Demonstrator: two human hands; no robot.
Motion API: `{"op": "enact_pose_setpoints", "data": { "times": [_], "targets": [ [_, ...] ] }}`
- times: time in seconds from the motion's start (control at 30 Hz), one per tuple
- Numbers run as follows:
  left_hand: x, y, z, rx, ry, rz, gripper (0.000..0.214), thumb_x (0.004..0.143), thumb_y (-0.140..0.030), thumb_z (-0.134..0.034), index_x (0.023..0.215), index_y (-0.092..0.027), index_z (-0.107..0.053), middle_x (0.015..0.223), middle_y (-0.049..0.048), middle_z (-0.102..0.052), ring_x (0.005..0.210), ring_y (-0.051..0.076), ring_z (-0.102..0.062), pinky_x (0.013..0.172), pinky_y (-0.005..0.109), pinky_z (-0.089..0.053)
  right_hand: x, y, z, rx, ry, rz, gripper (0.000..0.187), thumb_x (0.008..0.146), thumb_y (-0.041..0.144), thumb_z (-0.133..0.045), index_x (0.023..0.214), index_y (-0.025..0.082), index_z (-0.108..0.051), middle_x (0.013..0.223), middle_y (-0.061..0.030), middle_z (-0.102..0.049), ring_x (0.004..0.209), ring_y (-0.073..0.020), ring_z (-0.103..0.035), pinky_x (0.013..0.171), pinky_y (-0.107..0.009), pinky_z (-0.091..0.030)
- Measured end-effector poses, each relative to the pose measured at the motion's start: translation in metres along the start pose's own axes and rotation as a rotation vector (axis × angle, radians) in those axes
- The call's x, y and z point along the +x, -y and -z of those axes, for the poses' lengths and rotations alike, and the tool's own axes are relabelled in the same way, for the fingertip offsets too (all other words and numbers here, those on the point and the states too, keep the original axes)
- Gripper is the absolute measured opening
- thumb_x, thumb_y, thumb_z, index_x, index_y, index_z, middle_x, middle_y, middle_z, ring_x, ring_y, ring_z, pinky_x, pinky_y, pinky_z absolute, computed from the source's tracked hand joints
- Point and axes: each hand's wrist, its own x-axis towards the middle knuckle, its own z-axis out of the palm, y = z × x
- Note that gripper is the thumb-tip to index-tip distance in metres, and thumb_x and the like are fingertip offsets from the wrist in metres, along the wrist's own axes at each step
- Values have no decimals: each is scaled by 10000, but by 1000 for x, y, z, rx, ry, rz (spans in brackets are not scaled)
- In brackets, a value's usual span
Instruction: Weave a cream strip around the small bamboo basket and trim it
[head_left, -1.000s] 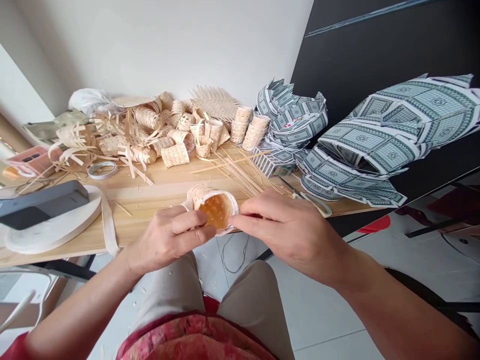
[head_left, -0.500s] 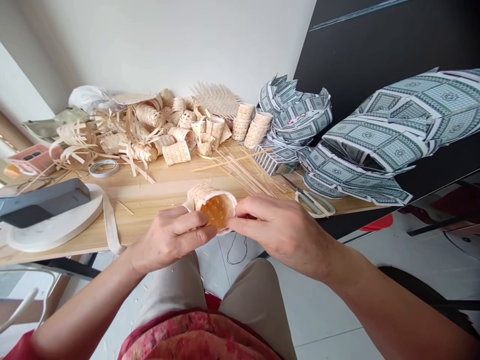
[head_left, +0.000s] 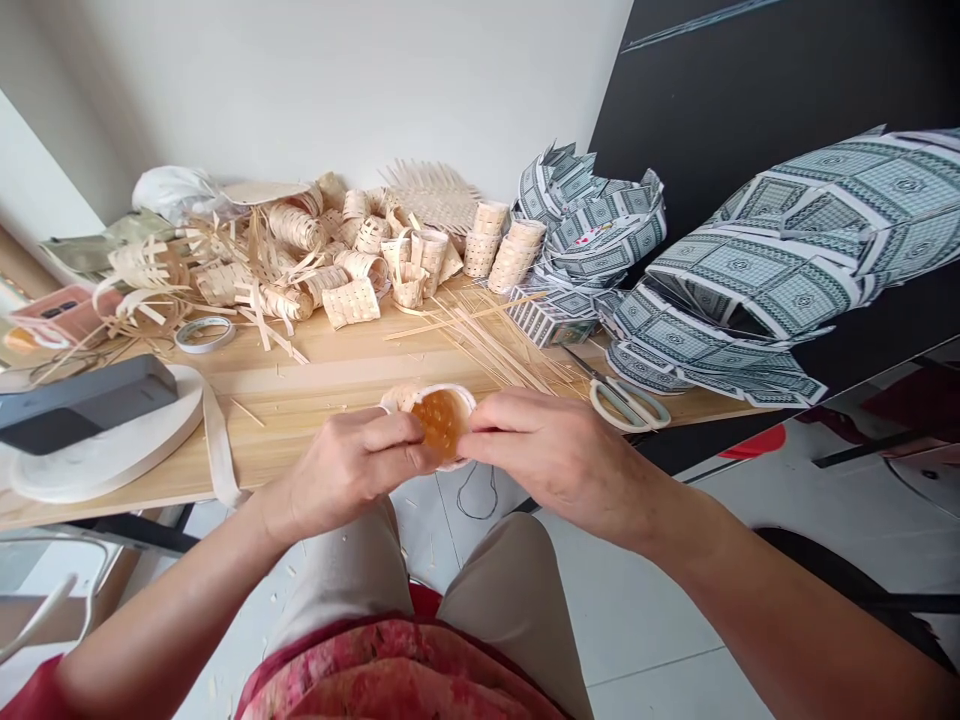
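Observation:
Over the table's front edge I hold a small woven wood-strip basket [head_left: 441,420], its mouth tilted toward me and its inside glowing orange-brown. White trim runs around the rim. My left hand [head_left: 360,460] is closed on the basket's left side, fingertips at the mouth's edge. At the right of the rim, my right hand [head_left: 559,455] is closed in a pinch; whether a needle is also between those fingers cannot be made out. A loop of dark thread [head_left: 478,515] dangles below the basket near the right fingertips.
Scissors [head_left: 628,400] lie right of my hands, beside folded-card structures [head_left: 757,280]. Loose thin strips [head_left: 499,345] lie behind the basket. Several woven baskets [head_left: 352,303] are heaped at the back. On the left are a white ribbon roll [head_left: 112,470], a grey device [head_left: 90,400] and a tape roll [head_left: 204,335].
The basket has turned slightly, with its mouth facing me more. My left fingers have shifted a little right across the opening. The thread loop has swung slightly right.

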Motion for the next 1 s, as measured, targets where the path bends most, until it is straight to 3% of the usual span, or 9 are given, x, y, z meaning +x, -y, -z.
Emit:
{"op": "enact_pose_setpoints", "data": {
  "times": [0.17,0.3,0.43,0.63,0.87,1.0],
  "targets": [
    [11,6,-4,-572,165,245,184,865,-218,-495,839,-143,-661,778,40,-596,705,86,-590,631,166,-460,4,-13,3,190,106,-13,240,855,98,-481,737,163,-679,693,-26,-610,694,-129,-502,592,-229,-385],
    [16,13,-6,-787,245,324,209,847,-267,-523,835,-134,-684,780,50,-603,697,93,-588,627,176,-466,4,-19,2,297,152,-57,183,810,78,-543,732,157,-688,695,-18,-633,704,-128,-525,626,-235,-405],
    [16,15,-6,-832,276,344,219,844,-287,-525,848,-153,-698,774,45,-600,662,89,-564,614,182,-454,2,-21,0,361,154,-76,154,781,62,-580,717,148,-690,678,-13,-637,701,-122,-532,641,-230,-411],
    [15,12,-8,-806,245,276,250,863,-279,-491,849,-136,-694,777,55,-599,698,95,-558,635,179,-440,0,-19,-2,420,119,-54,158,766,33,-583,696,134,-682,657,-14,-641,700,-121,-523,636,-219,-417],
    [16,9,-11,-760,206,299,268,864,-308,-484,824,-140,-689,762,49,-580,709,98,-559,643,183,-439,3,-13,-6,455,114,-19,215,794,33,-532,647,128,-656,632,-14,-625,665,-111,-506,638,-218,-409],
    [18,15,-12,-758,188,264,261,854,-311,-501,814,-124,-680,750,44,-584,689,88,-561,627,172,-438,7,-18,-3,408,175,-45,174,799,73,-549,692,145,-666,677,-11,-642,699,-120,-517,666,-226,-407]
  ]
}}
